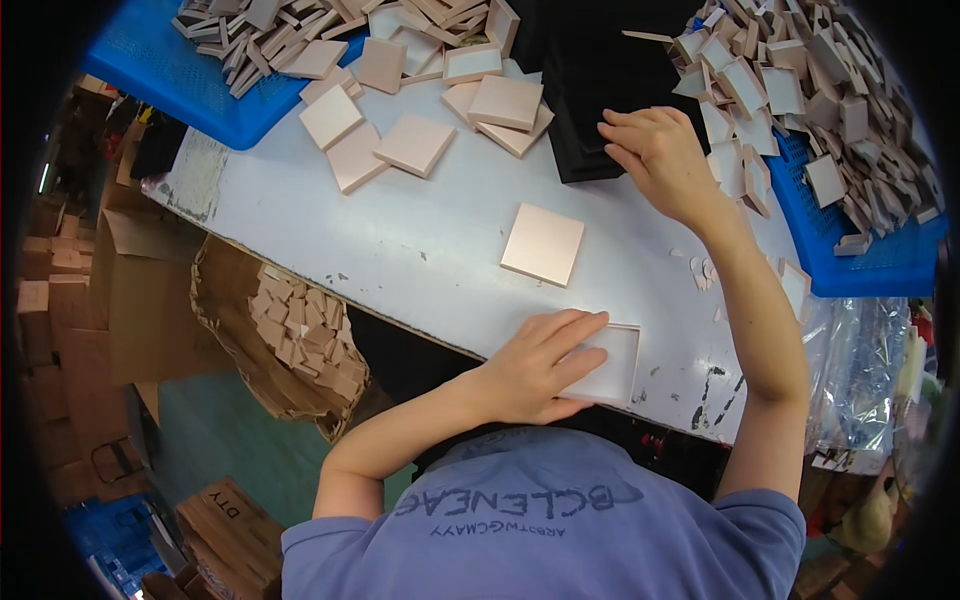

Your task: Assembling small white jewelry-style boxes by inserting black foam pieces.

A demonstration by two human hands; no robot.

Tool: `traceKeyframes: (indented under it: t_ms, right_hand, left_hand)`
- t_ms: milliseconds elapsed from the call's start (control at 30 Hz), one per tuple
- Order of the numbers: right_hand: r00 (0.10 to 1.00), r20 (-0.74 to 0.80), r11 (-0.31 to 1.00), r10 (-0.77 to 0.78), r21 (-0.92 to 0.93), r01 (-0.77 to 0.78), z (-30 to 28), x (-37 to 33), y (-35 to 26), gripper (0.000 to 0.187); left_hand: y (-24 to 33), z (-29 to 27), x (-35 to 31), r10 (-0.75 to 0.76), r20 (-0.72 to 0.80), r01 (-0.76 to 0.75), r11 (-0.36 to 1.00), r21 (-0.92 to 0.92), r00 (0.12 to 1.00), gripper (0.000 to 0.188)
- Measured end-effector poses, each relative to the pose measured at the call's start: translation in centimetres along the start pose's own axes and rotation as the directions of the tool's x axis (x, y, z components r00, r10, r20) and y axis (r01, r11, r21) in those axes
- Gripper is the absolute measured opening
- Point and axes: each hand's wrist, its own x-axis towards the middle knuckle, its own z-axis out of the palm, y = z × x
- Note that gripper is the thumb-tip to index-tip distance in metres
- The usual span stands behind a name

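On the table's near edge lies a shallow, open box half (622, 365) with a white inside and a pale pink rim. My left hand (550, 365) grips its left side, fingers reaching over into it. Farther off, my right hand (660, 160) hovers at or touches a stack of black square pads (585, 150); its fingers are stretched and slightly apart, and no lifted pad shows in them. Between the two hands a closed-looking pink square box piece (543, 245) rests face up on the table.
Loose pink box pieces (415, 145) spread over the far left of the white table (400, 250). Blue crates (240, 125) heaped with more pieces stand at both far corners. A torn carton (215, 290) of small boxes sits below the left edge; clear plastic bags (850, 370) hang at right.
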Motion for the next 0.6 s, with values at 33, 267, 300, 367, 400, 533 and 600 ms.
traceKeyframes:
  t_ms: [33,267,300,367,400,533,600]
  right_hand:
    - [1.0,0.007,1.0,0.002,0.001,-0.002,-0.1,0.2,-0.1,0.021]
    - [0.899,-0.426,0.987,-0.098,0.072,0.141,-2.2,-3.9,-5.5,0.024]
    - [0.939,-0.312,0.972,-0.143,0.135,0.192,-1.2,-6.0,-6.8,0.027]
    - [0.966,-0.052,0.95,-0.251,0.178,0.257,-0.3,-8.8,-9.0,0.021]
    - [0.968,-0.045,0.95,-0.247,0.186,0.252,0.0,-9.6,-9.4,0.021]
    - [0.97,0.091,0.895,-0.225,0.413,0.169,0.9,-10.0,-10.7,0.015]
    - [0.969,0.172,0.874,-0.177,0.48,0.074,1.2,-10.4,-10.6,0.018]
  left_hand:
    - [-0.6,0.7,-0.2,-0.003,0.0,0.003,1.0,-0.006,1.0,0.053]
    - [-3.7,0.6,-0.4,-0.233,-0.002,0.228,0.951,0.21,0.972,0.082]
    - [-4.0,0.6,-0.4,-0.261,-0.136,0.279,0.951,0.137,0.956,0.091]
    - [-4.2,0.5,-0.2,-0.311,-0.258,0.341,0.937,0.08,0.915,0.112]
    - [-4.3,0.7,-0.3,-0.32,-0.254,0.348,0.935,0.073,0.913,0.112]
    - [-4.4,1.1,-0.6,-0.27,-0.227,0.291,0.954,0.066,0.936,0.111]
    - [-4.1,0.7,-0.4,-0.27,-0.19,0.3,0.941,0.155,0.944,0.105]
